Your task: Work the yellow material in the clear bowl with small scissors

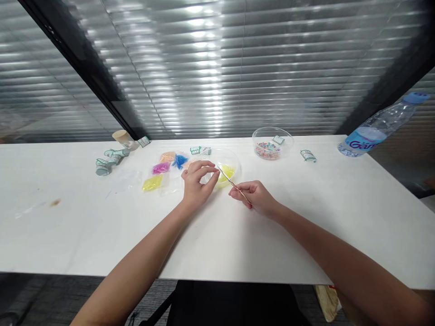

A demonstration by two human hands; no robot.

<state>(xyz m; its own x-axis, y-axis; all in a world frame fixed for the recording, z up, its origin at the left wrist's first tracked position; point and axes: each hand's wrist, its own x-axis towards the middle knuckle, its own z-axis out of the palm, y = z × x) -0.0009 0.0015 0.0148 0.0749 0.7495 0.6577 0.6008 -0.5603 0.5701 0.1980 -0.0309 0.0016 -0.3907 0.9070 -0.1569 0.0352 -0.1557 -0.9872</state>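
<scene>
My right hand (256, 197) grips what looks like a slim pair of scissors (234, 185), silver at the tip and copper-coloured at the handle, pointing up and left. Thumb and forefinger of my left hand (199, 181) are pinched together beside that tip; anything between them is too small to make out. Just behind both hands sits a clear round dish (239, 170) with yellow beads (226, 173) in it, partly hidden by my left hand. Small clear bags lie left of my left hand, holding yellow (152, 183), magenta (161, 168), blue (179, 161) and orange (167, 156) contents.
A second clear bowl (290, 144) at the back holds multicoloured beads. Small labelled packets (307, 155) lie along the table's back, with rolled ones (103, 167) and a beige cylinder (121, 136) at left. A water bottle (377, 129) stands at right, before the blinds.
</scene>
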